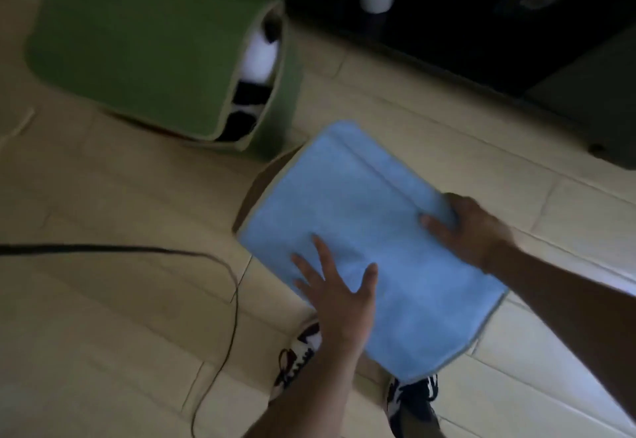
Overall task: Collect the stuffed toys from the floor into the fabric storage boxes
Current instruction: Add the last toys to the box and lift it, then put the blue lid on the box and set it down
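A blue fabric storage box (361,203) stands on the floor in the middle, its flat lid covering the top. My left hand (335,286) lies flat on the lid with fingers spread. My right hand (468,227) grips the lid's right edge, thumb on top and fingers curled under. A green fabric storage box (137,55) stands at the upper left with its lid partly over it. A black and white stuffed toy (260,59) shows through the gap at its right side. What the blue box holds is hidden.
A black cable (220,265) runs across the pale tiled floor at the left. My two shoes (299,355) stand below the blue box. Dark furniture (481,24) lines the back, with a white object on it.
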